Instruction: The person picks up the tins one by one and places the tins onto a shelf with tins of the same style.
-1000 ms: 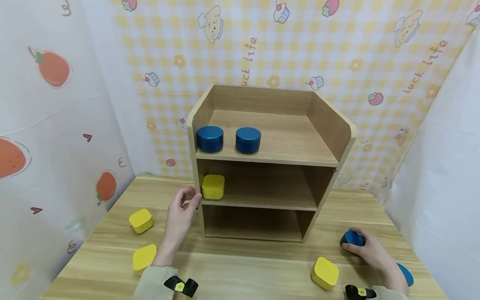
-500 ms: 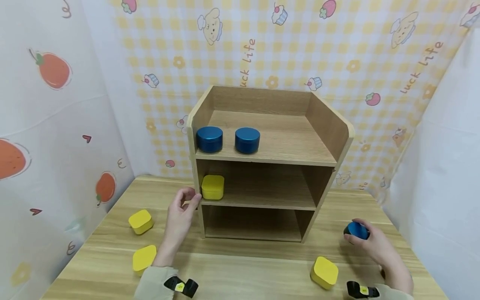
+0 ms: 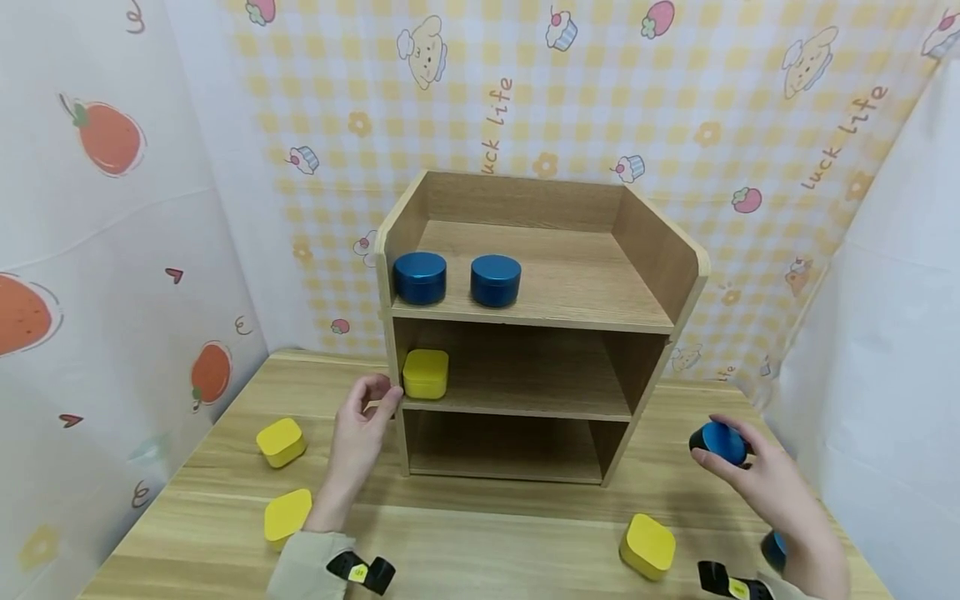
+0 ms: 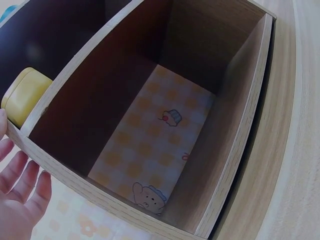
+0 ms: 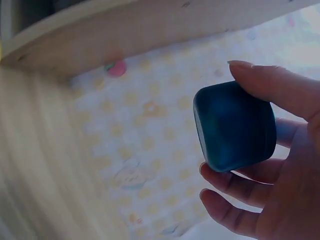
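Observation:
My right hand (image 3: 772, 479) holds a round blue tin (image 3: 722, 442) between thumb and fingers, raised over the right part of the table; the right wrist view shows this blue tin (image 5: 235, 127) tilted in the grip. At the left side of a wooden shelf unit (image 3: 532, 321), my left hand (image 3: 362, 429) pinches the side panel's front edge. In the left wrist view, the fingers (image 4: 40, 195) lie along the panel's outer face. Two blue tins, one at the corner (image 3: 420, 279) and another beside it (image 3: 496, 282), stand on the top shelf. A yellow box (image 3: 426, 375) occupies the middle shelf's left end.
Two yellow boxes, one farther back (image 3: 281, 442) and one nearer (image 3: 287, 517), lie left of the unit. Another yellow box (image 3: 648, 547) is at front right. A further blue tin (image 3: 775, 550) is partly hidden behind my right forearm. Patterned cloth (image 3: 525, 100) hangs behind.
My right hand has lifted the blue tin from the table and moved it slightly right and away, tilting it. The left hand keeps its place at the shelf unit.

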`<state>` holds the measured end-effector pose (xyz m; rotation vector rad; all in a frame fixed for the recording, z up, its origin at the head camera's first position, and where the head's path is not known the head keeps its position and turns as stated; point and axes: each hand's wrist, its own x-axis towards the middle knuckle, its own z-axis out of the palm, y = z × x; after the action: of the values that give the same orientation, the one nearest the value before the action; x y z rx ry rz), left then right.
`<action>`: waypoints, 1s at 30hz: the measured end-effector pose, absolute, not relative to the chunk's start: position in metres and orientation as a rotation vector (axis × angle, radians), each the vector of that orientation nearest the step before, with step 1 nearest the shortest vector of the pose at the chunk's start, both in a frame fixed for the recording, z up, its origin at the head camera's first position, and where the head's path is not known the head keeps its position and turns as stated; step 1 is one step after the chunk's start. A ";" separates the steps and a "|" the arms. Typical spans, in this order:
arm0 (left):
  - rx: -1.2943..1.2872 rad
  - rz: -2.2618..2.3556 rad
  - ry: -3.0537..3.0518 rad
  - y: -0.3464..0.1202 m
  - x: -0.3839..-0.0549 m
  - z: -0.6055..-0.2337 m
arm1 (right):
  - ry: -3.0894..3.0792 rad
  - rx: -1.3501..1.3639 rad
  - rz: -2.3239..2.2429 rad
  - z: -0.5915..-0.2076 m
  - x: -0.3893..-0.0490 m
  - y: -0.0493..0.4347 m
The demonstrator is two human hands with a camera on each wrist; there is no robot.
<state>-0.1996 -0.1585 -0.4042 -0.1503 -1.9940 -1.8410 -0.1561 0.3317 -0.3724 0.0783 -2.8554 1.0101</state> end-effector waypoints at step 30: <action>-0.157 -1.851 -2.000 -0.159 -0.199 -0.403 | -2.466 0.617 0.908 -0.316 -0.138 0.221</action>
<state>-0.1995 -0.1592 -0.4033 -0.1567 -1.9998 -1.8508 -0.1379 0.2213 -0.3157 0.6167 -2.4655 0.9078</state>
